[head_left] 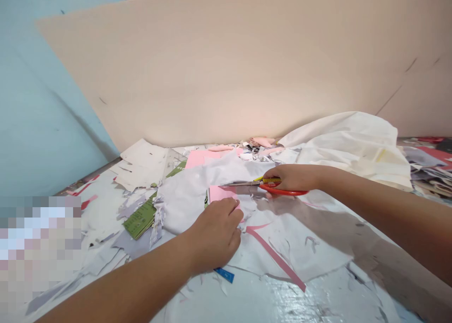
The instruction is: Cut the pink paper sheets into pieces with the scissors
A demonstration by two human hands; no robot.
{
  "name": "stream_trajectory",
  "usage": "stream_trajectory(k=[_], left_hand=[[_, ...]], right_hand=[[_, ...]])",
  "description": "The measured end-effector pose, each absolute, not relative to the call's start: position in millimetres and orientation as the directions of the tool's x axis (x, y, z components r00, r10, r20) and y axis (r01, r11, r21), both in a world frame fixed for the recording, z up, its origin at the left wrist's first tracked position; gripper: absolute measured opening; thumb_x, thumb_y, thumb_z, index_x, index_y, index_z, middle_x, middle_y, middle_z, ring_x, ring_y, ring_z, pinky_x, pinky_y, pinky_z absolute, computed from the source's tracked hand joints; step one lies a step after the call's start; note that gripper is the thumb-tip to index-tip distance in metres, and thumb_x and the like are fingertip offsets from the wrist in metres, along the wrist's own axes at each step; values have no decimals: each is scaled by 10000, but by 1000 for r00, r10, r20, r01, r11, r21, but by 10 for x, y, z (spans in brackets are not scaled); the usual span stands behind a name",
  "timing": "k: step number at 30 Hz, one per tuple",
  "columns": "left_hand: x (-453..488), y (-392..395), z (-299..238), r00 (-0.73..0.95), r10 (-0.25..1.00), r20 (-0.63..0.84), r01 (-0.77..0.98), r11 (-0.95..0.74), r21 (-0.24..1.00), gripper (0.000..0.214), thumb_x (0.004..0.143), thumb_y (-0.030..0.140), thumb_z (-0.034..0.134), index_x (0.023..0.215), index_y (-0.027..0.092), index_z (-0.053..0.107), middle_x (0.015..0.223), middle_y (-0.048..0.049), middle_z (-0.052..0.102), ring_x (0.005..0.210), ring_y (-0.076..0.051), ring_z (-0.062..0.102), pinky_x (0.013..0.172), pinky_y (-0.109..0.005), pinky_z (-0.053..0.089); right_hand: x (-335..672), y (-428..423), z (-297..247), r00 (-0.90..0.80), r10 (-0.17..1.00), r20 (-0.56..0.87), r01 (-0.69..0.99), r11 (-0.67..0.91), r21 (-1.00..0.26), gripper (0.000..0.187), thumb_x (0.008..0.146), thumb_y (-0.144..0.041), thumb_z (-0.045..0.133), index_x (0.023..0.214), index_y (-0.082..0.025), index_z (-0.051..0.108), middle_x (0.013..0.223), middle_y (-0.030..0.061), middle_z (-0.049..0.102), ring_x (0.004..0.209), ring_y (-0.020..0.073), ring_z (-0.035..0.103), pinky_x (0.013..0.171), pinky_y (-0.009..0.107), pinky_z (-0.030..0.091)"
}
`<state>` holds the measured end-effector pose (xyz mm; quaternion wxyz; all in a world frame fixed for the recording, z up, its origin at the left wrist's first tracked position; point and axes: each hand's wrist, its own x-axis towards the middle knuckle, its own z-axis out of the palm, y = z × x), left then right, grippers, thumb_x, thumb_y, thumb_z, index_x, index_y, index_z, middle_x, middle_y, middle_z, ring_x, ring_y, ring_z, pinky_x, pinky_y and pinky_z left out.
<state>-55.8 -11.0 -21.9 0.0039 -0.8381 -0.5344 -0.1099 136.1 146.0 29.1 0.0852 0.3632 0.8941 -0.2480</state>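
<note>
My right hand (287, 177) grips a pair of scissors (273, 187) with red and yellow handles. The blades point left, along the upper edge of a piece of pink paper (219, 193). My left hand (217, 231) is closed on the lower part of that paper, its fingertips pressed together over it. A green-and-black printed scrap shows at the paper's left side. Beneath both hands lies a rumpled white sheet (187, 200). Below the scissors, a long pink strip (277, 257) rests on the sheet. A blue scrap (225, 275) sticks out below my left hand.
Left of the sheet lie a green printed booklet (141, 217) and torn white paper (143, 165). More pink paper (199, 158) sits behind. A crumpled white cloth-like sheet (353, 149) leans at the back right, before a beige panel (229, 68). Scraps (431, 172) pile up far right.
</note>
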Motion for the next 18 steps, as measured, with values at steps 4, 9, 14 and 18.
stream_trajectory(k=[4, 9, 14, 18], left_hand=[[-559, -111, -225, 409, 891, 197, 895, -434, 108, 157, 785, 191, 370, 869, 183, 503, 1030, -93, 502, 991, -231, 463, 824, -388, 397], [-563, -112, -225, 411, 890, 199, 893, -437, 109, 148, 780, 192, 374, 856, 184, 502, 1026, -95, 505, 990, -233, 463, 820, -391, 399], [-562, -115, -213, 412, 891, 193, 893, -437, 107, 151, 781, 196, 372, 858, 186, 501, 1022, -94, 507, 991, -231, 463, 824, -387, 399], [-565, -111, -220, 409, 892, 192, 895, -433, 106, 140, 776, 195, 379, 850, 185, 497, 1026, -91, 504, 990, -229, 466, 825, -384, 399]], right_hand=[[1299, 1419, 314, -714, 617, -331, 700, 611, -370, 395, 637, -590, 489, 779, -243, 612, 733, 11, 599, 639, 173, 502, 502, 241, 298], [1237, 1468, 315, -747, 592, -302, 664, 647, -374, 366, 674, -537, 456, 763, -237, 645, 767, 18, 609, 654, 165, 493, 544, 245, 316], [1181, 1509, 327, -716, 631, -299, 698, 654, -292, 382, 666, -553, 445, 747, -235, 641, 726, 22, 604, 611, 164, 485, 516, 250, 317], [1157, 1495, 291, -706, 649, -285, 708, 658, -256, 372, 646, -565, 465, 703, -225, 604, 682, 17, 582, 596, 164, 483, 494, 248, 307]])
